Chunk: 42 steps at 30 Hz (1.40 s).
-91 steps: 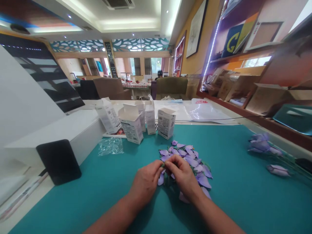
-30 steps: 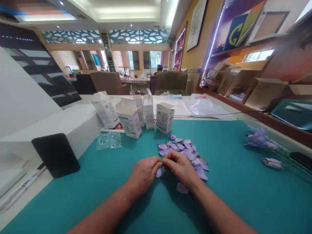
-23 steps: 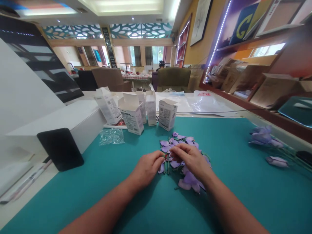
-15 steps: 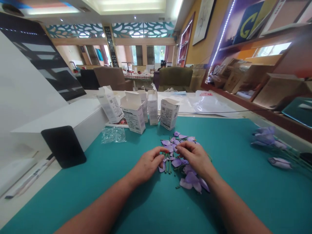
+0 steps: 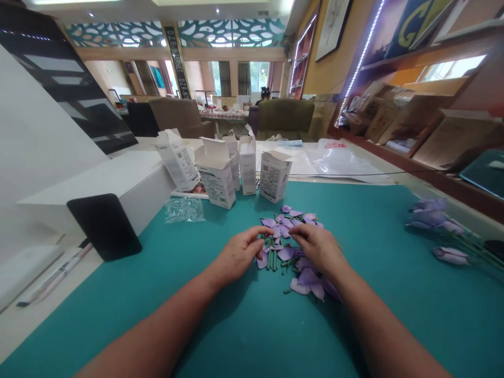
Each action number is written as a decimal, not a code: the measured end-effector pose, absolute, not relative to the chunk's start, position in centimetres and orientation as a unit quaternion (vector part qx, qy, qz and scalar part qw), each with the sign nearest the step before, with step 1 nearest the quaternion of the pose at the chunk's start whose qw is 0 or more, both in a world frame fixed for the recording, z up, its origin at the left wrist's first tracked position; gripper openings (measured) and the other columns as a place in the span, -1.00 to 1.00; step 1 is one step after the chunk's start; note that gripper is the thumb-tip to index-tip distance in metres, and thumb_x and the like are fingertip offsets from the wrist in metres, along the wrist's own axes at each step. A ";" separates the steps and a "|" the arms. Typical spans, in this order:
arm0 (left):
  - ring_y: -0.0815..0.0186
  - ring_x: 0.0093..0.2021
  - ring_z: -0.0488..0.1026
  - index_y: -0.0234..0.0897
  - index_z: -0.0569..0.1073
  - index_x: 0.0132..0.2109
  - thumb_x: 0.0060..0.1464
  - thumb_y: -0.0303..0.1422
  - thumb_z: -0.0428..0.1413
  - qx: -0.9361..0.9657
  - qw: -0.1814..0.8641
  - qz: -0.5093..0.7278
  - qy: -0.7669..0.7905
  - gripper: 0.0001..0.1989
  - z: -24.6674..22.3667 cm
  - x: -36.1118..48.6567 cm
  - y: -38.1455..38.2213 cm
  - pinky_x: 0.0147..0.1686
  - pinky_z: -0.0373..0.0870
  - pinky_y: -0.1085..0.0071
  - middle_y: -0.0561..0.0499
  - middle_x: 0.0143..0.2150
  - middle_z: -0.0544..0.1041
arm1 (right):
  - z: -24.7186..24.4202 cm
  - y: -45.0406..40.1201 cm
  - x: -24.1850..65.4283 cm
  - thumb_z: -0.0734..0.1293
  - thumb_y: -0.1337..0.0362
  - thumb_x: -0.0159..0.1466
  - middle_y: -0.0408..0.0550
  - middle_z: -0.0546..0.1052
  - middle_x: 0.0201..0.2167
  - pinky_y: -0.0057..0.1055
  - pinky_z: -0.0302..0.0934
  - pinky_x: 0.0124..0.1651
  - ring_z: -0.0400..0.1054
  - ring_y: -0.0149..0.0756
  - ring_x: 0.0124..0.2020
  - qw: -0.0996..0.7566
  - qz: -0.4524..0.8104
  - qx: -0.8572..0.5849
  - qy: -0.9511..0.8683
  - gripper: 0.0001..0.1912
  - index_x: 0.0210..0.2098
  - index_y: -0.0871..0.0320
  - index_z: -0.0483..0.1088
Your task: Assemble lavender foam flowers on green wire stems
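Observation:
A loose pile of purple petals and green stem pieces lies on the teal mat in front of me. At the pile's left edge is my left hand, thumb and index finger apart, with nothing visible between them. Over the pile's right side, the fingertips of my right hand are pinched together; whatever they hold, if anything, is too small to make out. Partly under my right wrist lies a larger purple flower with spread petals.
Several opened white boxes stand behind the mat, near a crumpled clear wrapper. At left, a black panel leans against a white box. Purple flowers on stems and a closed bud lie at right.
The view has tilted down slightly. My left thumb and index finger have spread further apart, and a red piece seen at their tips is no longer there. My right hand stays pinched.

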<state>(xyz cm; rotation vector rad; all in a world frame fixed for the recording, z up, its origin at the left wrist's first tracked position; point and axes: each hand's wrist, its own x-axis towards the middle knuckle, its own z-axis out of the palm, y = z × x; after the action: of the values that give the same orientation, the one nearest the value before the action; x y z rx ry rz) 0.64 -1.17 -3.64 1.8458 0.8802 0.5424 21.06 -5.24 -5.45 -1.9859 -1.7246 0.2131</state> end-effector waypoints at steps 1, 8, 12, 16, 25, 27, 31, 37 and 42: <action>0.41 -0.54 0.21 -0.25 0.41 0.00 0.16 -0.34 -0.09 0.758 0.494 0.226 0.362 -0.68 -3.6 0.7 -1.2 -0.48 0.17 0.49 0.10 -0.52 0.36 | -5.4 -5.2 21.0 0.25 0.34 0.22 -0.08 0.59 -0.22 -0.40 0.19 -0.22 0.43 -0.21 -0.20 0.235 0.073 -0.732 -0.635 -0.78 -0.26 0.05 0.53; 0.43 -0.55 0.21 -0.28 0.41 -0.02 0.15 -0.37 -0.09 0.742 0.516 0.242 0.353 -0.70 -3.5 0.7 -1.2 -0.49 0.15 0.51 0.13 -0.55 0.32 | -5.2 -5.2 21.1 0.25 0.33 0.25 -0.08 0.59 -0.20 -0.42 0.17 -0.22 0.43 -0.21 -0.18 0.209 0.072 -0.742 -0.633 -0.78 -0.23 0.06 0.53; 0.44 -0.56 0.20 -0.27 0.41 -0.04 0.15 -0.36 -0.08 0.742 0.517 0.248 0.348 -0.71 -3.6 0.6 -1.1 -0.49 0.15 0.51 0.14 -0.56 0.32 | -5.0 -5.2 21.2 0.25 0.34 0.25 -0.08 0.59 -0.19 -0.42 0.17 -0.23 0.43 -0.21 -0.17 0.204 0.074 -0.749 -0.626 -0.78 -0.23 0.06 0.53; 0.45 -0.58 0.19 -0.28 0.40 -0.01 0.14 -0.34 -0.08 0.736 0.533 0.234 0.345 -0.69 -3.7 0.6 -1.0 -0.52 0.14 0.51 0.14 -0.55 0.33 | -4.9 -5.2 21.1 0.25 0.34 0.24 -0.10 0.59 -0.20 -0.41 0.17 -0.23 0.43 -0.21 -0.17 0.208 0.078 -0.749 -0.624 -0.78 -0.23 0.05 0.52; 0.50 -0.61 0.23 -0.27 0.31 0.12 0.07 -0.44 -0.07 0.662 0.618 0.244 0.347 -0.56 -4.0 0.9 -0.9 -0.57 0.17 0.56 0.13 -0.49 0.37 | -5.4 -5.1 21.1 0.26 0.36 0.22 -0.10 0.59 -0.19 -0.44 0.16 -0.23 0.43 -0.23 -0.17 0.169 0.103 -0.735 -0.649 -0.77 -0.22 0.05 0.53; 0.50 -0.62 0.25 -0.26 0.31 0.12 0.06 -0.44 -0.07 0.647 0.630 0.243 0.354 -0.56 -4.0 0.9 -0.9 -0.60 0.18 0.56 0.13 -0.50 0.38 | -5.6 -5.0 21.1 0.28 0.35 0.20 -0.09 0.59 -0.23 -0.44 0.14 -0.28 0.43 -0.24 -0.21 0.144 0.104 -0.733 -0.656 -0.80 -0.24 0.06 0.53; 0.49 -0.63 0.29 -0.26 0.33 0.10 0.05 -0.44 -0.05 0.636 0.633 0.244 0.369 -0.57 -4.0 1.0 -0.9 -0.64 0.16 0.58 0.12 -0.50 0.39 | -6.0 -4.8 21.0 0.27 0.40 0.19 -0.07 0.58 -0.32 -0.45 0.09 -0.30 0.40 -0.27 -0.27 0.117 0.082 -0.726 -0.673 -0.81 -0.31 0.11 0.53; 0.50 -0.62 0.30 -0.26 0.33 0.09 0.05 -0.45 -0.05 0.635 0.633 0.243 0.371 -0.58 -4.0 1.1 -0.8 -0.64 0.16 0.59 0.12 -0.49 0.39 | -5.9 -4.9 20.8 0.26 0.38 0.21 -0.03 0.51 -0.27 -0.43 0.07 -0.28 0.34 -0.24 -0.24 0.130 0.038 -0.721 -0.680 -0.81 -0.30 0.11 0.53; 0.50 -0.63 0.30 -0.27 0.33 0.09 0.05 -0.46 -0.05 0.635 0.633 0.242 0.371 -0.57 -4.1 1.1 -0.8 -0.63 0.17 0.57 0.12 -0.49 0.39 | -6.1 -4.9 20.5 0.34 0.32 0.15 -0.01 0.47 -0.33 -0.40 0.07 -0.22 0.30 -0.24 -0.24 0.104 0.071 -0.700 -0.703 -0.88 -0.34 0.12 0.53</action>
<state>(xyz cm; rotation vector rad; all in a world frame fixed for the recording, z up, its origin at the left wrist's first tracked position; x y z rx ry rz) 1.06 -0.80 -4.14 1.4511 0.8489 0.5523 20.49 -4.88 -6.12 -2.0637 -2.0751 0.2102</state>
